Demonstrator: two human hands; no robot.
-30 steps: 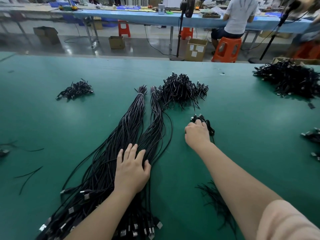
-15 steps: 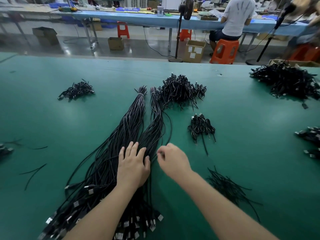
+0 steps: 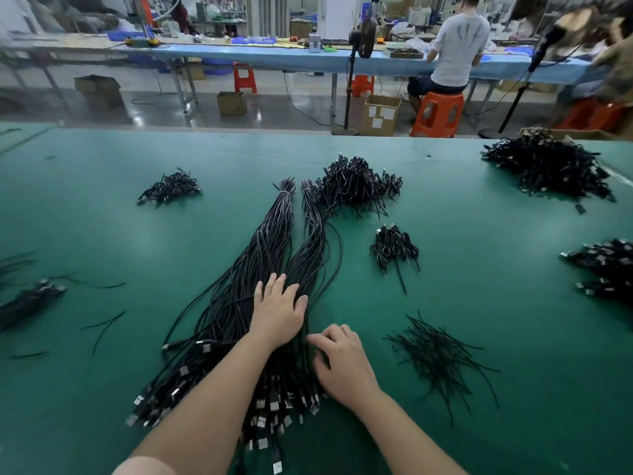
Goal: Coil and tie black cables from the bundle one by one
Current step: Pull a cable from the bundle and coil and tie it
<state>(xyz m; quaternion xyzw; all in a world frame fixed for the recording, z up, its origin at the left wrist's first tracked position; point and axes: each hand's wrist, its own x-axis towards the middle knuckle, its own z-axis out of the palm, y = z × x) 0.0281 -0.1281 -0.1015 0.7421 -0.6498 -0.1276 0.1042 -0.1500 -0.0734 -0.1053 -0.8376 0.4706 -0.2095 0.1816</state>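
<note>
On the green table [image 3: 462, 269] two long bundles of black cables lie side by side, running from their tied far ends towards the person: the left bundle [image 3: 260, 255] and the right bundle [image 3: 310, 248], whose near ends fan out into a mass of metal-tipped plugs [image 3: 274, 406] at the table's near edge. The left hand [image 3: 277, 311] rests flat on top of the bundles, fingers straight and slightly spread, pressing the cables down and gripping nothing. The right hand [image 3: 342, 361] sits just beside it, at the right edge of the right bundle, its fingers curled down among the strands; whether it actually has a cable pinched cannot be told, since the fingertips are hidden against the black wires.

To the right of that hand lies a loose scatter of thin black ties [image 3: 438, 358]. Further back, a small cluster of coiled cables [image 3: 394, 246] sits apart from the bundles, and beyond it a bigger heap of coiled cables [image 3: 356, 186] touches the far tip of the right bundle. Another small heap [image 3: 169, 186] lies at far left, a large pile [image 3: 548, 166] at far right, and more coils [image 3: 606, 265] at the right edge. A few stray ties [image 3: 102, 325] lie on the left
</note>
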